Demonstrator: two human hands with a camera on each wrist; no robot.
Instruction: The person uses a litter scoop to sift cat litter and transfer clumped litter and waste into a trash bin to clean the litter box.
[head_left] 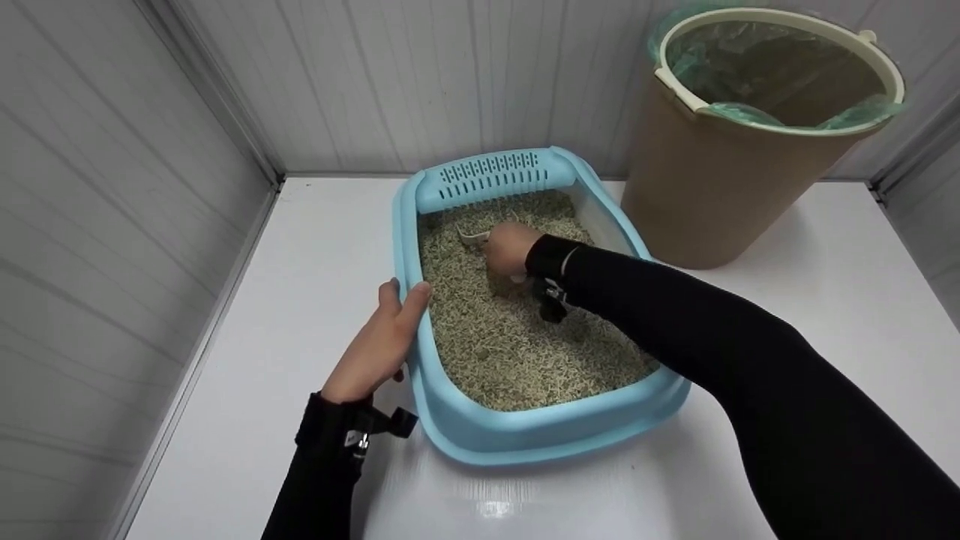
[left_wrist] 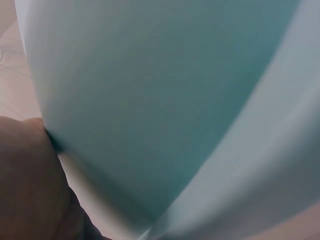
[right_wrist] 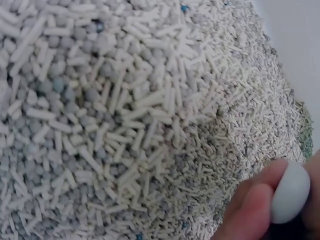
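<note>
Pelleted litter (head_left: 517,337), smooth blue tray (head_left: 480,435)

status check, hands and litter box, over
Left hand grips the blue litter box rim. Right hand holds a white scoop in the litter. Lined bin behind, nothing blocking.

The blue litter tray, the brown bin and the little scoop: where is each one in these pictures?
blue litter tray (head_left: 525,435): head view, on its near outer wall.
brown bin (head_left: 705,187): head view, on its bare brown side.
scoop (head_left: 471,236): head view, on the pale end beyond the right hand (head_left: 510,251).
</note>
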